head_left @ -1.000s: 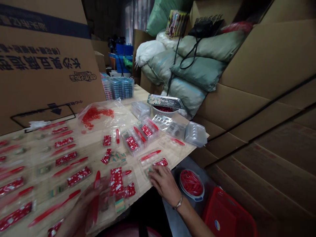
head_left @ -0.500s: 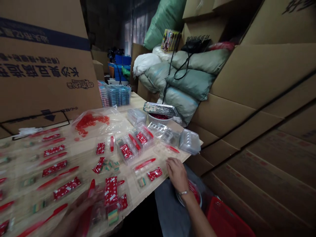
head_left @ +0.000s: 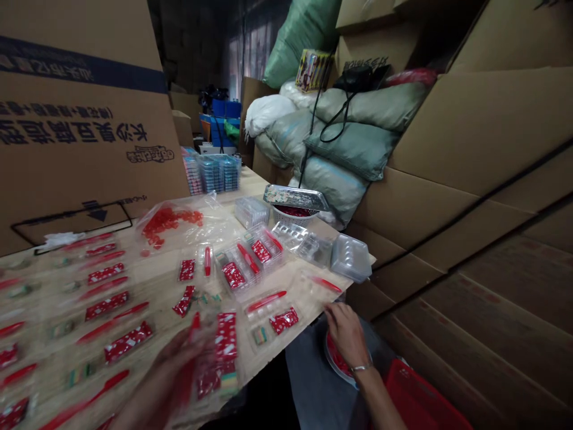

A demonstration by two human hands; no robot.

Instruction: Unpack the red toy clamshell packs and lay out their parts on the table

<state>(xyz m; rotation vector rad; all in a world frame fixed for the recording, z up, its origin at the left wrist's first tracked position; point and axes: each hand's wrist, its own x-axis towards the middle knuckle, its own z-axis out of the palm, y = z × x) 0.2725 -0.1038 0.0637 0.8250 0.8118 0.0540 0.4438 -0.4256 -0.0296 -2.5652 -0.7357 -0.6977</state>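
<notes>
My left hand (head_left: 172,370) is low at the front edge of the wooden table (head_left: 286,179), blurred, its fingers closed round a clear blister pack (head_left: 215,358) with a red pen and red patterned packets inside. My right hand (head_left: 344,331) hangs off the table's right edge, over a white bowl of red pens (head_left: 335,361) on my lap side; its fingers curl down and I cannot see whether they hold anything. An open filled pack (head_left: 271,313) lies on the table just left of that hand.
Rows of filled packs (head_left: 107,298) cover the table's left. A bag of red pieces (head_left: 172,218), stacked empty clear trays (head_left: 351,257), a basket under a metal tray (head_left: 295,200), a red crate (head_left: 421,400). Cardboard boxes (head_left: 80,131) and sacks (head_left: 353,143) surround.
My right hand left the pack on the table and moved right and down, off the edge, to the bowl of red pens. My left hand kept the blister pack and shifted slightly right.
</notes>
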